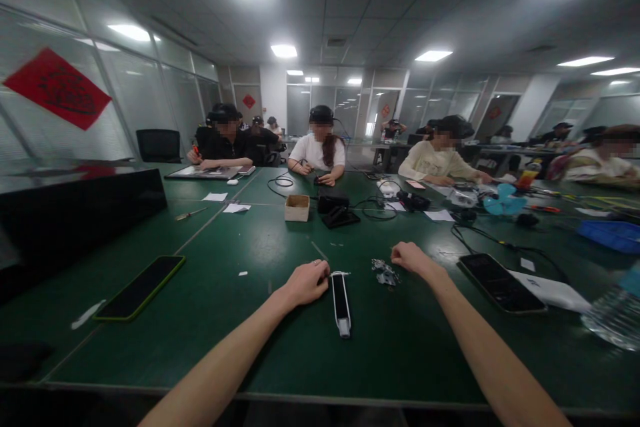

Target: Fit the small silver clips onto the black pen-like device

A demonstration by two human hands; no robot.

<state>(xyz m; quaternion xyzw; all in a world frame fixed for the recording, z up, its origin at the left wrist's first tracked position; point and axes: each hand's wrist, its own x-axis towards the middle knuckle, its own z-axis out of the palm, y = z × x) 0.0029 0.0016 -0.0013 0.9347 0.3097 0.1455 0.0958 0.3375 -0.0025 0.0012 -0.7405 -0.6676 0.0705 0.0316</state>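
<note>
My left hand (pixel 309 282) rests on the green table with its fingers curled, right beside a long, narrow device with a white frame and dark face (pixel 341 303). Whether the fingertips touch its far end is hard to see. Over to the right, a small heap of silvery metal parts (pixel 385 273) lies close to my right hand (pixel 411 258). That hand has its fingers bent together just past the heap. Whatever either hand may hold is hidden by the fingers.
A green-edged phone (pixel 141 288) lies at left near a dark screen (pixel 80 213). On the right are another phone (pixel 501 282), a clear bottle (pixel 615 310) and a blue tray (pixel 611 235). Ahead stand a small box (pixel 297 209) and a blue fan (pixel 504 200). Several people sit beyond.
</note>
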